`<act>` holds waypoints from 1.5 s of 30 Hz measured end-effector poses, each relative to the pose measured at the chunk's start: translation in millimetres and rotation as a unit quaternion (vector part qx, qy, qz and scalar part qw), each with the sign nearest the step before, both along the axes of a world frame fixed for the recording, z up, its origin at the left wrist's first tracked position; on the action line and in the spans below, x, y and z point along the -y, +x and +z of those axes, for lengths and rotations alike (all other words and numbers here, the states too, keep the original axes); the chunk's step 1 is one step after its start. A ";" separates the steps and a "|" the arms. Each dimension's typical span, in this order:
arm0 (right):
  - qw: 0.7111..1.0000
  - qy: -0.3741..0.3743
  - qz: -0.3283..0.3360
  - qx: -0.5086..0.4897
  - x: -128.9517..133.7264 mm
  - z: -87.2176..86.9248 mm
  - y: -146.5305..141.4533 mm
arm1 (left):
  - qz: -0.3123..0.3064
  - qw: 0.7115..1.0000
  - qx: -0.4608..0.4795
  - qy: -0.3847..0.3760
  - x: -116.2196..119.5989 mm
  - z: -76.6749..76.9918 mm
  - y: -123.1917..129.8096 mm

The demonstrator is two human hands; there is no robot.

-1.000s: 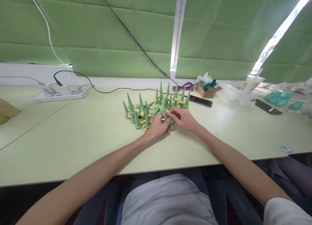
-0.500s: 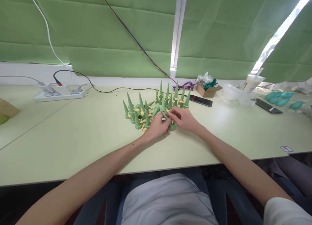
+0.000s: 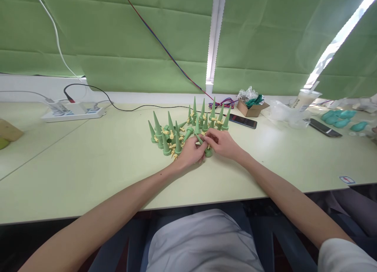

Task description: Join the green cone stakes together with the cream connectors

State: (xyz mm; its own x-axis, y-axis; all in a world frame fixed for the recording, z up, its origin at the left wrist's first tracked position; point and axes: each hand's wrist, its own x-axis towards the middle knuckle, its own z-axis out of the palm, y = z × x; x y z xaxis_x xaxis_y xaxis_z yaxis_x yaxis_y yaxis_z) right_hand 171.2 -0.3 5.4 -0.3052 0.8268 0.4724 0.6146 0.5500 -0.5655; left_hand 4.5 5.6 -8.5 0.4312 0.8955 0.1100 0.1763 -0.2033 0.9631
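Green cones (image 3: pixel 166 146) with ring-like bases stand in a cluster on the pale table, small yellow pieces (image 3: pixel 171 135) among them. More upright cones (image 3: pixel 226 120) with yellow pieces form a group behind my hands. My left hand (image 3: pixel 193 151) is closed on a tilted green cone (image 3: pixel 198 138) at the near side of the cluster. Touching the same spot, my right hand (image 3: pixel 219 142) has its thumb and fingers pinched together; whatever lies between them is too small to name. A green base (image 3: pixel 208 152) shows just below the fingers.
Behind the cones lie a dark phone (image 3: pixel 243 121) and a small cardboard box (image 3: pixel 252 109) with wrappings. At right are a cup (image 3: pixel 304 100), another phone (image 3: pixel 324 127) and teal pieces (image 3: pixel 341 123). A power strip (image 3: pixel 73 114) sits at back left.
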 end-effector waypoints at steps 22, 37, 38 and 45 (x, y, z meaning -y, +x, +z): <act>1.000 0.000 0.003 0.011 -0.2 1.3 0.6 | 0.005 1.000 0.005 0.010 0.0 -0.8 0.8; 0.998 0.018 -0.046 -0.036 -3.6 -4.5 -2.6 | 0.001 0.998 0.055 -0.010 -1.4 4.8 1.6; 0.998 0.019 -0.049 -0.039 -3.6 -4.8 -2.8 | -0.001 0.998 0.061 -0.022 -1.7 5.4 1.6; 0.995 0.026 -0.066 -0.068 -4.1 -6.2 -4.3 | -0.011 0.990 0.116 -0.082 -3.8 5.0 1.9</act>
State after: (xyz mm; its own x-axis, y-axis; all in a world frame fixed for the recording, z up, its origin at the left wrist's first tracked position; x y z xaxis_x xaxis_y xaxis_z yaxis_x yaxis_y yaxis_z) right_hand 166.9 3.8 -0.9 -0.1259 0.8288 0.5452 0.6033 0.5003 -0.6212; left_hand 6.4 9.5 -3.5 0.4309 0.9002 0.0628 -0.0566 -0.0425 0.9975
